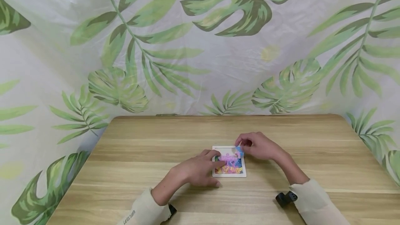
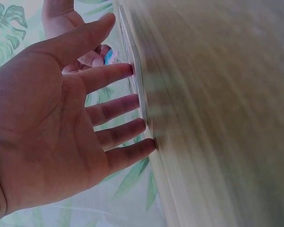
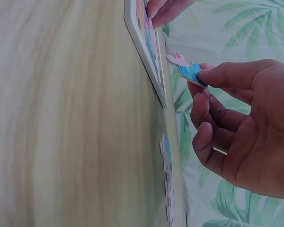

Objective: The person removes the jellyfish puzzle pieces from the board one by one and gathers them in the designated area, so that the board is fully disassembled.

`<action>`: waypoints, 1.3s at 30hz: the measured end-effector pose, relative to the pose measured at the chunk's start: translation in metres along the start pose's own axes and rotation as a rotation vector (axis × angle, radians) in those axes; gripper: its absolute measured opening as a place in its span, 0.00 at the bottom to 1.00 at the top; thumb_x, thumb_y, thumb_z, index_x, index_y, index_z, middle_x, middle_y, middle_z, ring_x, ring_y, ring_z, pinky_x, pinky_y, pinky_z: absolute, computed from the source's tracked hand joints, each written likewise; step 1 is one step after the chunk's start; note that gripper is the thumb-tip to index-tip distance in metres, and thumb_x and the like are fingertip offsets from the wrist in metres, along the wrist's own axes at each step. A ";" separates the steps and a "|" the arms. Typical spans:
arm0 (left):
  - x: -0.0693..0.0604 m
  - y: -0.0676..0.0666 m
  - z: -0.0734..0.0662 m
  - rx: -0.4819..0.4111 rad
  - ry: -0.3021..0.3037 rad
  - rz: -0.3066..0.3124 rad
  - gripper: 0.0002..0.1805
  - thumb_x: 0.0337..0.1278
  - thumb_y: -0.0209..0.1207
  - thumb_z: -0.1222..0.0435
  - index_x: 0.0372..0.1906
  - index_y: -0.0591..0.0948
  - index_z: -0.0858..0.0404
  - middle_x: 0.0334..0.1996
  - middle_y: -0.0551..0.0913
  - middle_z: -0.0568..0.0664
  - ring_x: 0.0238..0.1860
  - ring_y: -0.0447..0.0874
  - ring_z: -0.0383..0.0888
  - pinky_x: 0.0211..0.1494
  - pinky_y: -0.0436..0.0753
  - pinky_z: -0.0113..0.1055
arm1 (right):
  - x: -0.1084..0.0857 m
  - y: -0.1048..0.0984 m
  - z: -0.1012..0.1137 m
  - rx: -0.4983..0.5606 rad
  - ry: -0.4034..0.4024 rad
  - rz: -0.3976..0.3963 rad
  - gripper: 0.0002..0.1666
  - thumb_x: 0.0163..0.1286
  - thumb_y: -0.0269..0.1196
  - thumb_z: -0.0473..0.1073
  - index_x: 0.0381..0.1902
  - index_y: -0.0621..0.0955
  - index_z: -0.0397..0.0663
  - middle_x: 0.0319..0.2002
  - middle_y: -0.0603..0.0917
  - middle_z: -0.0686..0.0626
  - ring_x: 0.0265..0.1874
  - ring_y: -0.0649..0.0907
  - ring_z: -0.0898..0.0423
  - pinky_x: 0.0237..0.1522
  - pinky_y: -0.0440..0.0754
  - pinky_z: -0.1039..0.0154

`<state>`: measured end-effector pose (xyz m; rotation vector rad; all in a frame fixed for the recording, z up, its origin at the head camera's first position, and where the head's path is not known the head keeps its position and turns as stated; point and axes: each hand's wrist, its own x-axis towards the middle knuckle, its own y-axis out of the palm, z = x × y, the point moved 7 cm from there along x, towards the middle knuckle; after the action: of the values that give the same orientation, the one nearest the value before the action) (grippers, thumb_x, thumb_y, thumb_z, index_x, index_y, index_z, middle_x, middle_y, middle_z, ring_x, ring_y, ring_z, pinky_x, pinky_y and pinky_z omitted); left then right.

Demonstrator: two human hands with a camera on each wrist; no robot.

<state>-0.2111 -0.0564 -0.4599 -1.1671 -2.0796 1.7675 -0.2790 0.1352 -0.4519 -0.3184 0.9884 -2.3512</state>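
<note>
A square white-framed puzzle board [image 1: 229,175] lies on the table, its lower part filled with a colourful picture and its top partly white. The right hand [image 1: 260,146] pinches a blue and pink puzzle piece [image 1: 239,151] over the board's upper right corner; in the right wrist view the piece [image 3: 189,71] is tilted between thumb and index finger, off the board. From the left, the left hand [image 1: 200,169] rests with spread fingers on the board; the left wrist view shows its fingertips [image 2: 128,69] at the board's edge.
Several loose puzzle pieces [image 3: 167,158] lie beside the board in the right wrist view. The wooden table [image 1: 150,134] meets a leaf-patterned cloth [image 1: 175,61] at its back edge. A black device [image 1: 285,199] is on the right wrist.
</note>
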 end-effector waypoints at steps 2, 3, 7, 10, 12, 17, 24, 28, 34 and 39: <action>0.000 0.000 0.000 -0.004 -0.001 -0.001 0.39 0.69 0.68 0.44 0.81 0.72 0.46 0.82 0.65 0.50 0.83 0.61 0.52 0.80 0.74 0.50 | -0.004 -0.002 -0.003 0.001 0.014 -0.005 0.09 0.76 0.63 0.34 0.46 0.88 0.50 0.33 0.84 0.54 0.32 0.78 0.60 0.36 0.77 0.67; 0.000 0.000 0.000 -0.005 -0.002 -0.001 0.39 0.69 0.68 0.44 0.81 0.72 0.46 0.82 0.64 0.50 0.83 0.60 0.52 0.80 0.74 0.50 | -0.006 -0.003 -0.006 0.000 0.021 -0.007 0.09 0.76 0.63 0.34 0.46 0.88 0.50 0.32 0.83 0.54 0.32 0.77 0.60 0.36 0.77 0.67; -0.001 0.000 0.000 -0.005 -0.005 0.001 0.39 0.70 0.68 0.44 0.81 0.72 0.45 0.82 0.64 0.49 0.84 0.60 0.52 0.80 0.74 0.51 | -0.016 -0.008 -0.015 -0.001 0.042 -0.009 0.09 0.77 0.63 0.34 0.46 0.88 0.50 0.31 0.83 0.55 0.31 0.78 0.60 0.34 0.77 0.67; -0.001 0.000 0.000 -0.006 -0.005 0.001 0.39 0.70 0.68 0.44 0.81 0.71 0.45 0.82 0.64 0.49 0.84 0.59 0.52 0.79 0.75 0.52 | -0.023 -0.012 -0.020 -0.011 0.036 -0.014 0.09 0.76 0.64 0.35 0.46 0.88 0.51 0.31 0.84 0.56 0.32 0.78 0.61 0.35 0.78 0.67; -0.002 0.000 0.000 -0.005 -0.005 0.001 0.39 0.70 0.68 0.44 0.81 0.71 0.45 0.82 0.64 0.49 0.84 0.59 0.51 0.79 0.75 0.52 | -0.027 -0.016 -0.023 -0.024 0.037 -0.022 0.09 0.76 0.64 0.35 0.46 0.88 0.52 0.32 0.84 0.56 0.33 0.79 0.62 0.37 0.78 0.67; -0.001 0.002 0.001 -0.001 0.000 -0.002 0.39 0.70 0.67 0.44 0.81 0.71 0.46 0.82 0.64 0.49 0.84 0.59 0.51 0.80 0.74 0.51 | -0.037 -0.027 -0.028 -0.036 0.056 -0.038 0.10 0.76 0.63 0.35 0.47 0.88 0.52 0.34 0.85 0.56 0.35 0.80 0.61 0.38 0.80 0.66; 0.000 0.001 0.000 0.011 0.007 -0.007 0.38 0.71 0.67 0.45 0.81 0.71 0.46 0.82 0.64 0.49 0.83 0.61 0.51 0.80 0.74 0.49 | -0.053 -0.043 -0.038 -0.038 0.086 -0.061 0.09 0.76 0.64 0.35 0.48 0.88 0.50 0.35 0.85 0.55 0.36 0.80 0.61 0.38 0.80 0.66; 0.000 0.001 0.001 0.011 0.004 -0.006 0.38 0.71 0.67 0.44 0.81 0.71 0.46 0.82 0.64 0.49 0.83 0.61 0.51 0.80 0.74 0.49 | -0.061 -0.048 -0.046 -0.068 0.086 -0.073 0.09 0.76 0.65 0.35 0.47 0.89 0.51 0.35 0.85 0.56 0.36 0.79 0.63 0.39 0.80 0.67; -0.001 0.002 0.002 0.011 0.002 -0.008 0.39 0.71 0.67 0.44 0.82 0.71 0.45 0.82 0.64 0.49 0.84 0.60 0.52 0.80 0.74 0.49 | -0.073 -0.054 -0.057 -0.065 0.107 -0.073 0.07 0.76 0.66 0.37 0.47 0.89 0.52 0.36 0.85 0.56 0.36 0.78 0.64 0.39 0.79 0.67; -0.002 0.002 0.002 0.004 0.003 -0.013 0.39 0.70 0.67 0.44 0.81 0.71 0.45 0.82 0.64 0.49 0.84 0.60 0.52 0.80 0.74 0.51 | -0.083 -0.061 -0.066 -0.080 0.123 -0.079 0.07 0.76 0.66 0.37 0.47 0.88 0.52 0.37 0.86 0.56 0.37 0.79 0.65 0.40 0.80 0.67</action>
<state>-0.2097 -0.0596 -0.4617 -1.1519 -2.0758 1.7620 -0.2633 0.2563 -0.4547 -0.2506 1.1498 -2.4311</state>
